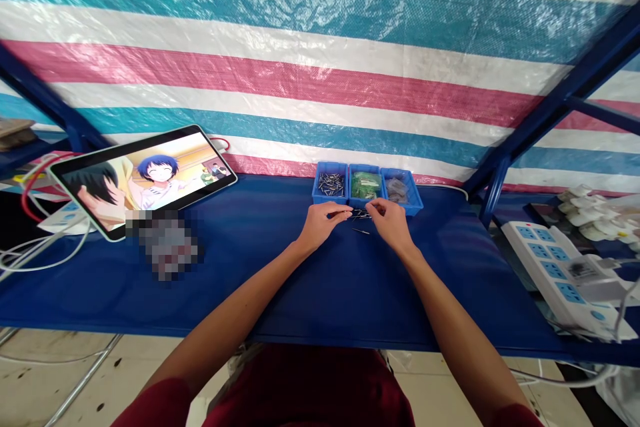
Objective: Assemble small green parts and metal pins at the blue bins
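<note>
My left hand (321,225) is closed in a pinch just in front of the blue bins, its fingertips pointing right. Facing it from the other side, my right hand (393,221) is also pinched, thumb and forefinger together. Whatever either pinch holds is too small to make out. Between the fingertips lie several thin metal pins (361,215) on the blue table. One single pin (361,231) lies a little closer to me. Behind my left hand, a blue bin (330,201) contains many short metal pins (331,184).
The middle bin (355,202) holds green plastic packets (365,184); the right bin (417,203) holds greyish clear ones (397,190). A tablet (150,177) leans at the left, beside a blurred object (170,245). Power strips (555,267) stand at right. Striped sheeting (320,87) hangs behind.
</note>
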`<state>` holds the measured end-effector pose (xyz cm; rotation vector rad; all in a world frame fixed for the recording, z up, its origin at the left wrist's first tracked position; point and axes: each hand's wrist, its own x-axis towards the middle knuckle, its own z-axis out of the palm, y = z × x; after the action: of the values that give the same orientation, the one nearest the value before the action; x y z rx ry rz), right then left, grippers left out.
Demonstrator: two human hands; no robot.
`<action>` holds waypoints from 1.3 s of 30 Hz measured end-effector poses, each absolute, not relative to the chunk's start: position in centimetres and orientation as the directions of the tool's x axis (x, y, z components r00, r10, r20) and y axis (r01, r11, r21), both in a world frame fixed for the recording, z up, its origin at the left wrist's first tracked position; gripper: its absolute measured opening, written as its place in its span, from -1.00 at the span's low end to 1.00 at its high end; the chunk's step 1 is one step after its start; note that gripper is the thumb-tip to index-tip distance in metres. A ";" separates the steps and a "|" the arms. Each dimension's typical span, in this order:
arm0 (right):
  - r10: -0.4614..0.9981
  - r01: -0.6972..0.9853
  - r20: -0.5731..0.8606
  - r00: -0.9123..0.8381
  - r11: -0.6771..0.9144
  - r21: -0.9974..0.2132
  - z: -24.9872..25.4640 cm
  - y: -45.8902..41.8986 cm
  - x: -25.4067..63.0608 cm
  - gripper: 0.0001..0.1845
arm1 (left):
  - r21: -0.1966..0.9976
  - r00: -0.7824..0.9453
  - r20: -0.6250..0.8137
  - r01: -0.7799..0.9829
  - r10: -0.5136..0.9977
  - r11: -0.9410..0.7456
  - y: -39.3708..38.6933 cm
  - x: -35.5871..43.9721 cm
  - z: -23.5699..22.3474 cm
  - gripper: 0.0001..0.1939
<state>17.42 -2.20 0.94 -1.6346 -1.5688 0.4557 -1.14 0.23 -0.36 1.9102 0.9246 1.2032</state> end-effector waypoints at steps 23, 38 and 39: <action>0.992 0.084 0.023 -0.123 0.034 -0.996 1.2 -2.4 16.4 -0.49 | 0.874 0.389 0.438 0.030 0.811 -0.486 0.1 -0.9 0.2 -0.65; 0.995 0.226 0.083 0.056 0.068 -0.972 0.2 -1.9 16.5 -0.60 | 0.501 0.312 0.745 0.323 0.590 -0.803 0.6 -0.9 -0.4 -0.76; 0.993 0.282 0.090 0.080 0.064 -0.957 0.2 -1.8 16.8 -0.64 | 0.443 0.339 0.751 0.379 0.567 -0.812 1.1 -1.1 -0.1 -0.75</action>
<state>16.82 -1.76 0.18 -1.3943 -1.3765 0.9354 -1.08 1.14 -0.06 2.4089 0.8629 1.4702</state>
